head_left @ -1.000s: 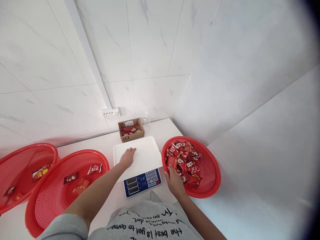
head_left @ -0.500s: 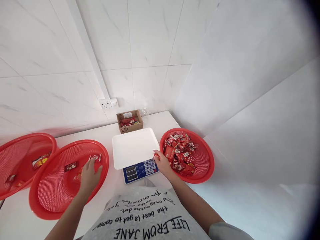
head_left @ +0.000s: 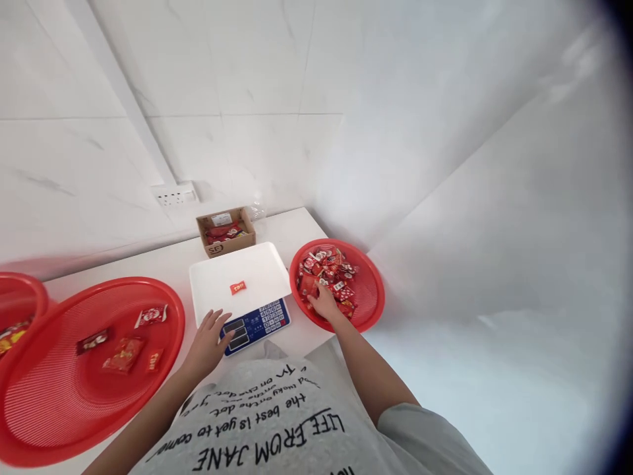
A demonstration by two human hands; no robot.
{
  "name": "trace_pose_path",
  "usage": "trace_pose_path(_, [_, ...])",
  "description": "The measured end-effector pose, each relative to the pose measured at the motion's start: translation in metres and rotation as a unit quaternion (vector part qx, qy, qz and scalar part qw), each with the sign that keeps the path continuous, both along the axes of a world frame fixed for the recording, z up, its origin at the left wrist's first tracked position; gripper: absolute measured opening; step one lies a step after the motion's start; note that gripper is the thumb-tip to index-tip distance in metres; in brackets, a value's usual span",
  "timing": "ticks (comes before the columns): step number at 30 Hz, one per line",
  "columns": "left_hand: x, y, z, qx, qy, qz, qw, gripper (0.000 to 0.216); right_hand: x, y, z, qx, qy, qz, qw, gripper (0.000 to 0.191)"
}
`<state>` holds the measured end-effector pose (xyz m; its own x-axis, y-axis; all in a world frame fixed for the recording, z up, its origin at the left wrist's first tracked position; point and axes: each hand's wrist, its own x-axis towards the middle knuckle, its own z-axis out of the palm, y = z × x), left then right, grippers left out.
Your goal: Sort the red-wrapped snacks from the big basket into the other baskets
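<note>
A blue electronic scale (head_left: 257, 322) with a white weighing tray (head_left: 217, 285) stands in front of me. One small red packet (head_left: 238, 287) lies on the tray. My left hand (head_left: 208, 342) rests open at the scale's front left corner, fingertips by the display. My right hand (head_left: 325, 305) reaches into the red basket (head_left: 368, 307) on the right, fingers down among several red snack packets (head_left: 324, 269); whether it grips one I cannot tell.
A wide red basket (head_left: 59, 422) at the left holds several packets (head_left: 124, 352). Another red basket (head_left: 20, 300) pokes in at the far left. A small cardboard box (head_left: 225, 231) with red packets sits by the tiled wall, under a socket strip (head_left: 174, 194).
A small red packet now lies on the scale tray. My left hand moved from the left basket to the scale's front corner. My right hand went back into the right basket.
</note>
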<state>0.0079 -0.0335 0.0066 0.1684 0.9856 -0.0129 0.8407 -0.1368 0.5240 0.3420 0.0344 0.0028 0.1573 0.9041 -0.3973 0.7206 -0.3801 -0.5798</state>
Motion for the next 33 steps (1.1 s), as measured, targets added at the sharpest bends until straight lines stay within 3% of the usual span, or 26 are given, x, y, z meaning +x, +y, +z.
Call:
trace_pose_path(4, [0.005, -0.004, 0.001, -0.044, 0.001, -0.01, 0.999, 0.047, 0.035, -0.009, -0.017, -0.138, -0.076, -0.018, 0.987, 0.101])
trace_pose_path(7, [0.015, -0.005, 0.008, -0.071, 0.003, -0.012, 0.997, 0.05, 0.035, -0.008, -0.028, -0.164, -0.104, -0.015, 0.981, 0.108])
trace_pose_path(9, [0.022, -0.004, 0.012, -0.087, 0.006, -0.015, 0.996, 0.05, 0.032, -0.006, -0.032, -0.131, -0.121, -0.025, 0.984, 0.103])
trace_pose_path(13, [0.034, 0.0, 0.015, -0.093, 0.005, -0.026, 0.995, 0.047, 0.041, -0.003, -0.031, -0.052, -0.084, -0.036, 0.994, 0.071])
trace_pose_path(20, [0.054, 0.007, 0.019, -0.077, -0.032, -0.017, 0.996, 0.04, 0.066, 0.002, -0.018, 0.001, 0.127, -0.07, 0.989, 0.04])
trace_pose_path(26, [0.092, 0.01, 0.041, -0.149, -0.136, -0.019, 0.979, 0.037, 0.055, -0.003, 0.005, -0.001, 0.307, -0.059, 0.95, 0.04])
trace_pose_path(30, [0.125, 0.009, 0.064, -0.23, -0.267, -0.001, 0.936, 0.064, 0.033, -0.014, 0.039, -0.01, 0.448, -0.028, 0.894, 0.037])
trace_pose_path(33, [0.142, 0.009, 0.075, -0.279, -0.39, -0.022, 0.877, 0.088, 0.006, -0.028, 0.06, -0.009, 0.445, 0.06, 0.894, 0.037])
